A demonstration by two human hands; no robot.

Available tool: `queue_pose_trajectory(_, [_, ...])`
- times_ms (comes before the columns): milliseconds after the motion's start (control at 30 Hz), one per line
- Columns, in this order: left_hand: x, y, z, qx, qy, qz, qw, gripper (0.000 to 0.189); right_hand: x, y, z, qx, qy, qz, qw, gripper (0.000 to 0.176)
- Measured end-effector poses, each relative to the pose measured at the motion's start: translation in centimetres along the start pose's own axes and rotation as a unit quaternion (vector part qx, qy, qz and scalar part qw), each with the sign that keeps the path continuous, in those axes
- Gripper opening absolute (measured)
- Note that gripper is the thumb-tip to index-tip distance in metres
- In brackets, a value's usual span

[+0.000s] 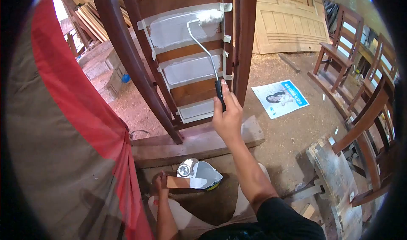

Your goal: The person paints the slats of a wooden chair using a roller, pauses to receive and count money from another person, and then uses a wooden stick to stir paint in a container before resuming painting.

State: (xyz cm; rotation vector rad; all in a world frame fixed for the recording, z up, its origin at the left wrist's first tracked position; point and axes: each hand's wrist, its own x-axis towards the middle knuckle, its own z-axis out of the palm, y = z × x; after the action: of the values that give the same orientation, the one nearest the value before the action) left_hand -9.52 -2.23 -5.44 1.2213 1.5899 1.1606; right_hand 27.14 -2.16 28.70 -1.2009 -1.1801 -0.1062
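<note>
My right hand (pixel 228 113) is closed around the black handle of a paint roller (pixel 203 49). The roller's white head lies against the upper right of the top white panel (pixel 171 32) on a dark brown wooden chair frame (pixel 244 40). Masking tape edges this panel and the two white panels below it. Down at the lower left, my left hand (pixel 161 181) is closed on a flat wooden piece (pixel 178 182), whose white-coated end rests at a cut-open container (pixel 206 170) of white paint. A silver can (pixel 185 168) stands beside the container.
A wooden beam (pixel 199 140) lies under the chair frame. Red and brown cloth (pixel 63 113) hangs at the left. A printed poster (pixel 280 98) lies on the ground. More chairs (pixel 343 49) and a round wooden board (pixel 335 185) are at the right, with a pale door (pixel 290 23) behind.
</note>
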Motion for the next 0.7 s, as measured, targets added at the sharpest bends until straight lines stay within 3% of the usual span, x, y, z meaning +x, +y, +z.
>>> queue_pose_trajectory(67, [-0.7, 1.5, 0.2, 0.026, 0.016, -0.024, 0.999, 0.052, -1.1, 1.4, 0.5, 0.002, 0.037, -0.064, 0.997, 0.048])
queue_pose_trajectory(167, [-0.4, 1.2, 0.5, 0.014, 0.017, -0.031, 0.999, 0.051, -1.7, 1.9, 0.6, 0.011, 0.040, -0.073, 0.997, 0.048])
queue_pose_trajectory(300, [-0.4, 0.7, 0.4, 0.007, -0.012, 0.006, 1.000, 0.061, -0.5, 0.8, 0.4, 0.014, 0.020, -0.031, 0.999, 0.048])
queue_pose_trajectory(400, [-0.2, 1.3, 0.2, 0.103, 0.014, -0.033, 0.994, 0.048, -0.3, 0.8, 0.4, 0.015, 0.022, -0.032, 0.999, 0.048])
queue_pose_trajectory(567, [-0.8, 1.8, 0.2, -0.016, -0.014, -0.012, 1.000, 0.045, -0.1, 1.3, 0.5, 0.013, 0.034, -0.062, 0.997, 0.048])
queue_pose_trajectory(700, [-0.9, 1.4, 0.7, -0.028, 0.009, 0.000, 1.000, 0.043, 0.5, 0.6, 0.3, 0.013, 0.013, -0.017, 1.000, 0.045])
